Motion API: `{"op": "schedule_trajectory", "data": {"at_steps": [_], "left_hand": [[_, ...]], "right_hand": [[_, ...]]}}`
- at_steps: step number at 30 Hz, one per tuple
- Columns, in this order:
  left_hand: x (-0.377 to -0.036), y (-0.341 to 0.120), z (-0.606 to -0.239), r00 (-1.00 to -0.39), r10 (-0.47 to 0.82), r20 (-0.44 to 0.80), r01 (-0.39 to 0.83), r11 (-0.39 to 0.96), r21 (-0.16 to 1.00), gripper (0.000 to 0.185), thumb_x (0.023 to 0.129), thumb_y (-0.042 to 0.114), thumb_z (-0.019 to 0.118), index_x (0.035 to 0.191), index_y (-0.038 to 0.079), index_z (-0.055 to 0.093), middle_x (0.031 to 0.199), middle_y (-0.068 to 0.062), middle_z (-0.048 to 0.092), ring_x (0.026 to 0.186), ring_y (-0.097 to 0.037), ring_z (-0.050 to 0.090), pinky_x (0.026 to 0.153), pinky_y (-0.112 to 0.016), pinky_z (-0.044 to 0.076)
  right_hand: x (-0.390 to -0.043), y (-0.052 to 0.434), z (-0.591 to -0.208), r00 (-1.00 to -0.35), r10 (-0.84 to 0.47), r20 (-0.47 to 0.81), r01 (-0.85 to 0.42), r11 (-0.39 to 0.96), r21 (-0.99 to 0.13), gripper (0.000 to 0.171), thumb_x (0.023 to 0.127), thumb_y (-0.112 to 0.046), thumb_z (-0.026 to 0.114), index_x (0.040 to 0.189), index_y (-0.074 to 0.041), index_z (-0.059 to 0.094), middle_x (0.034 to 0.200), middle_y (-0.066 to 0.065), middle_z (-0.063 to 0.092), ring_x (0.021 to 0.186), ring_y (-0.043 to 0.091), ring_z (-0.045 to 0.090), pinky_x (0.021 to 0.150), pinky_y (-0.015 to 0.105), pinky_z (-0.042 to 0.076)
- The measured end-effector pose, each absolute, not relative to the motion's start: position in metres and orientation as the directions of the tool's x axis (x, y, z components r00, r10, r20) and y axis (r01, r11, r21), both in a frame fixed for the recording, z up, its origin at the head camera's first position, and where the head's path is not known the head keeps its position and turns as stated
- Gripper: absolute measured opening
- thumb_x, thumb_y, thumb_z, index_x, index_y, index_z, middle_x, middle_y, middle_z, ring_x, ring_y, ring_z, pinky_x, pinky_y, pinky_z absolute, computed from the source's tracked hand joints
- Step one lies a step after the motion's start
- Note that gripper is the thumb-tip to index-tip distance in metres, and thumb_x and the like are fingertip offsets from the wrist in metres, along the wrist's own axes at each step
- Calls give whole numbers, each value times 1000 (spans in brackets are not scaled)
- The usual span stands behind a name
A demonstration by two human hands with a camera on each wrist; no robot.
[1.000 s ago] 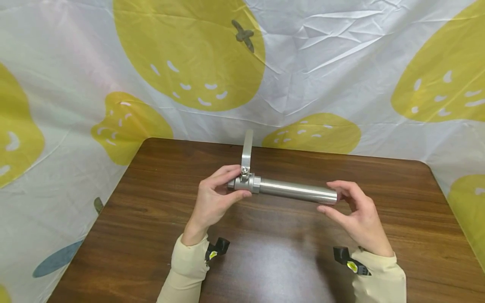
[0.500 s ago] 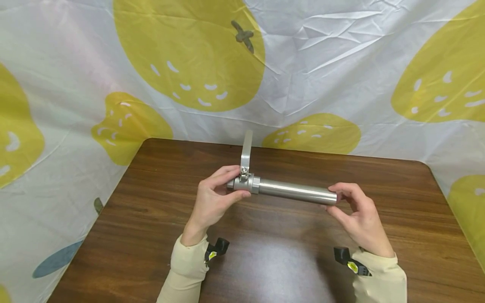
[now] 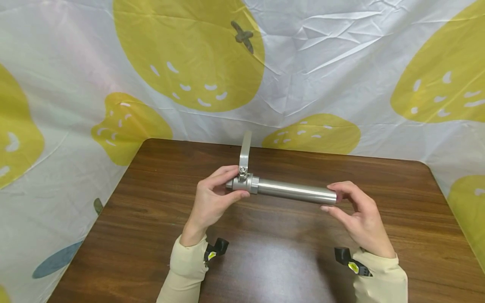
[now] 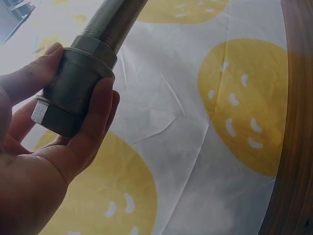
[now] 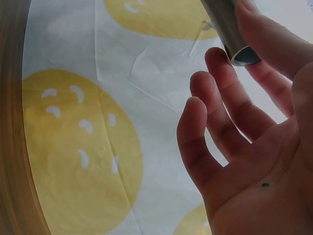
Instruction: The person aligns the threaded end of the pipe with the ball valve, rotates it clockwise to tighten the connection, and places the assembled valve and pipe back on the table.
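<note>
Perhaps a staged workspace, wooden table (image 3: 265,261), fruit-print backdrop (image 3: 189,54)

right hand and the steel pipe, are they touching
Touching. In the right wrist view the right hand has thumb and index finger pressed on the open end of the steel pipe; the other fingers stay clear.

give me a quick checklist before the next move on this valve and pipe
1. Left hand has a grip on the valve body: ok.
2. Right hand pinches the pipe at its free end: ok, a light grip; other fingers spread.
3. Lever handle free of the fingers, standing up: ok.
4. Assembly lifted off the table: ok.
5. Thread joint tight: cannot tell.
</note>
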State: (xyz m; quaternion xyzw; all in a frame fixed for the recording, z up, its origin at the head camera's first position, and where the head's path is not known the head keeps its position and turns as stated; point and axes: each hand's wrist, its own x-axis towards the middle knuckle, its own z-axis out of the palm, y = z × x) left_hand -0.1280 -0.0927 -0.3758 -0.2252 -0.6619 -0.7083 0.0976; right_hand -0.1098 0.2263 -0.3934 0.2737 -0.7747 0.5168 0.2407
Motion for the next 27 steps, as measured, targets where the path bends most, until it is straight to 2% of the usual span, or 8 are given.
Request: {"op": "schedule_trajectory", "data": {"at_steps": [11,17,27], "left_hand": [[-127,-92,-374,-876,159,456,447,-92,890,58,64,-26,73,119,-18,57,120,-32,57,101,-11,60,82,-21,56],[-127,-92,-375,-871,164,463,453,-96,886,58,65,-18,78,119,-18,57,120,-32,57,101,-11,61,82,-22,56],[-128,-91,-376,-877,161,452,444,-88,892,57,66,-19,77,120,-17,57,120,-31,58,101,-11,61,82,-21,56]], "right_hand": [[-104,227,-389,-780,-192,595,-618,385,-685,52,63,21,76,111,5,63,91,-7,59,82,3,53,75,13,44],[-102,227,-388,-811,-192,553,-576,427,-697,48,70,18,74,114,0,63,91,-13,60,82,1,55,76,9,44],[-102,226,-388,-820,-178,543,-566,390,-726,51,70,22,72,116,4,61,88,-7,57,82,2,54,75,10,46]]}}
